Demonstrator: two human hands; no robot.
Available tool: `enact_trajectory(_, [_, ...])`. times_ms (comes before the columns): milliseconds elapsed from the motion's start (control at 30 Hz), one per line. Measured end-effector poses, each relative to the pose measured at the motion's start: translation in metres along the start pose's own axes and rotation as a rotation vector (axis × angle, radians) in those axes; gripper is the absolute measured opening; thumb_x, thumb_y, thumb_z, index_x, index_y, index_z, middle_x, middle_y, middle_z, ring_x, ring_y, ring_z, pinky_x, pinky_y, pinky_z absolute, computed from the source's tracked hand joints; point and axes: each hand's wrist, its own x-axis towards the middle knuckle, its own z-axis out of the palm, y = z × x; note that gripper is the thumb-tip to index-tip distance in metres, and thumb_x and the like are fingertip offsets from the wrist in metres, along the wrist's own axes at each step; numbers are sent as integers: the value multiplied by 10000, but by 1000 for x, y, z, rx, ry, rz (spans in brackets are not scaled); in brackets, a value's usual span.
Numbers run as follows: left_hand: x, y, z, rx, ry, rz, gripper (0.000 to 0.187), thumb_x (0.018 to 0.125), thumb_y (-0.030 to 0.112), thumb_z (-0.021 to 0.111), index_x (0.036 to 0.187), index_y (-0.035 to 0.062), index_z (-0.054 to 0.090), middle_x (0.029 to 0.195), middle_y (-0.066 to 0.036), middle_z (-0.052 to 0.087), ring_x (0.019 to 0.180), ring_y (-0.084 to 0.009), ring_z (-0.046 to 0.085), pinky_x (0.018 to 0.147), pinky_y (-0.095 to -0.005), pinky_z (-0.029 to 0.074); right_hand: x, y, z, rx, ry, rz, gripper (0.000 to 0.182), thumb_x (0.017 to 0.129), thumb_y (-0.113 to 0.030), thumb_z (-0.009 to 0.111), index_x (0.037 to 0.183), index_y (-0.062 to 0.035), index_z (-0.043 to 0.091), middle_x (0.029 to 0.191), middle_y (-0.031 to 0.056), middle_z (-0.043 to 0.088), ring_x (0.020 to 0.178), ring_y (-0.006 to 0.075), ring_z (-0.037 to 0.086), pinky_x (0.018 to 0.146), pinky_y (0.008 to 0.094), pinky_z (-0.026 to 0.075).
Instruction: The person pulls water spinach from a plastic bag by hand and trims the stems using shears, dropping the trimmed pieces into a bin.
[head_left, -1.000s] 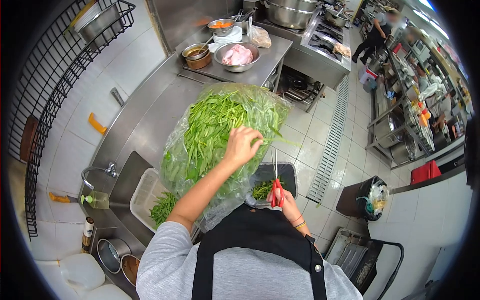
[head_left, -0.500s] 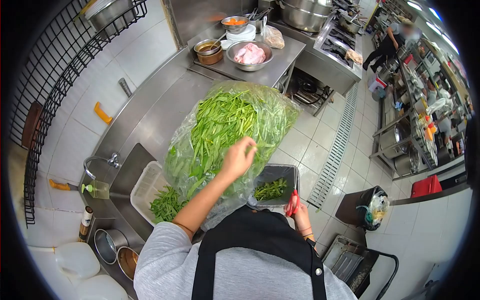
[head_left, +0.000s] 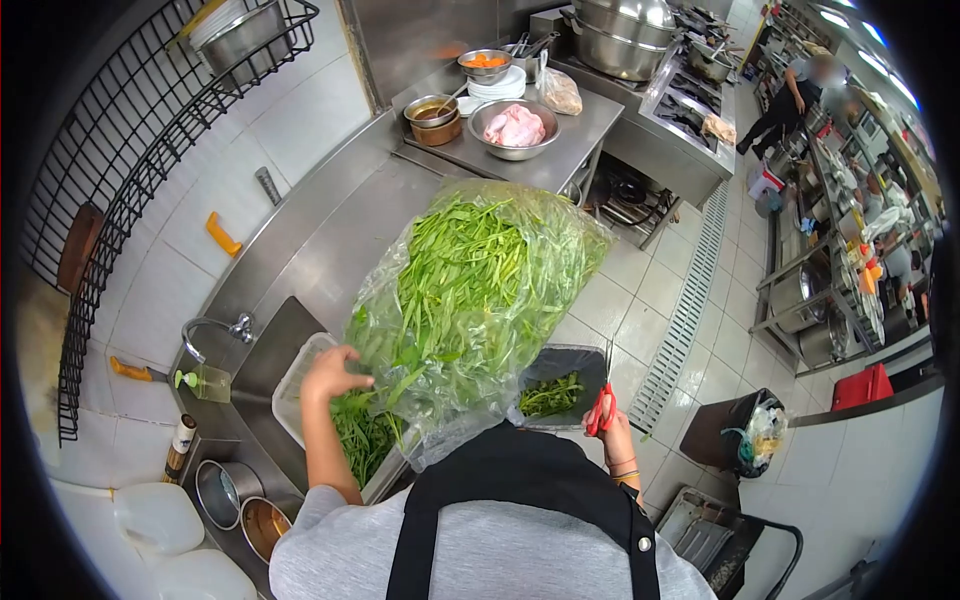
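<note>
A large clear plastic bag [head_left: 555, 290] full of leafy green vegetables [head_left: 465, 250] lies across the steel counter in front of me. My left hand [head_left: 335, 375], fingers apart and nothing visible between them, is above the white basin [head_left: 290, 385], beside the bag's left edge. More cut greens [head_left: 362, 440] lie in that basin, under my left forearm. On the right, my right hand [head_left: 612, 432] grips red-handled scissors [head_left: 603, 408], blades pointing up. Next to them stands a grey bin [head_left: 590, 365] with green stems [head_left: 550, 395] inside.
A steel bowl of raw meat [head_left: 515, 128], pots [head_left: 433, 120] and plates [head_left: 497, 84] stand on the back counter. The sink tap [head_left: 215, 330] is left. A black bin [head_left: 735, 430] is on the floor at right. A person [head_left: 795, 95] stands far back right.
My left hand has moved from over the greens in the bag to the left, above the white basin, and its fingers have spread. My right hand still holds the scissors.
</note>
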Motion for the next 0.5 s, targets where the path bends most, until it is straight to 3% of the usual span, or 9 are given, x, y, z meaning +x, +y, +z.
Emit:
enact_trajectory(67, [15, 20, 7, -190, 325, 183, 276, 712, 203, 696, 929, 45, 629, 949, -143, 622, 901, -284, 594, 800, -360, 462, 5, -7, 6, -18, -28, -4, 523, 892, -503, 428, 645, -55, 538, 644, 53, 576, 539, 89, 482, 515, 205, 374])
enact_trajectory(200, [86, 83, 14, -539, 452, 287, 236, 765, 163, 644, 962, 36, 613, 970, -143, 603, 954, -274, 572, 832, -363, 441, 17, -24, 23, -98, -129, -27, 504, 904, -471, 432, 652, -46, 533, 644, 54, 565, 560, 98, 483, 539, 223, 379])
enact_trajectory(333, [160, 109, 39, -1, 735, 300, 366, 769, 175, 635, 1052, -28, 524, 1028, -205, 559, 923, -351, 553, 839, -394, 438, 20, -36, 39, -103, -239, -135, 465, 925, -400, 436, 662, -27, 521, 644, 53, 544, 600, 112, 485, 592, 236, 388])
enact_trajectory(367, [163, 115, 43, -3, 736, 300, 366, 769, 175, 635, 1052, -28, 524, 1028, -205, 559, 923, -351, 553, 839, -394, 438, 20, -35, 41, -97, -264, -171, 463, 926, -397, 435, 666, -25, 524, 644, 55, 545, 601, 114, 485, 595, 239, 390])
enact_trajectory(433, [158, 133, 36, 182, 653, 98, 413, 746, 165, 630, 1047, -56, 453, 1027, -259, 529, 882, -379, 548, 810, -422, 448, 18, -33, 43, -81, -278, -190, 464, 930, -390, 429, 668, -20, 528, 646, 60, 546, 608, 119, 488, 607, 245, 392])
enact_trajectory(500, [174, 130, 34, 132, 647, 131, 391, 732, 153, 623, 1015, -47, 442, 981, -254, 538, 848, -372, 558, 773, -429, 460, 17, -28, 42, -69, -274, -177, 469, 930, -394, 426, 665, -20, 528, 648, 60, 547, 610, 119, 488, 609, 245, 391])
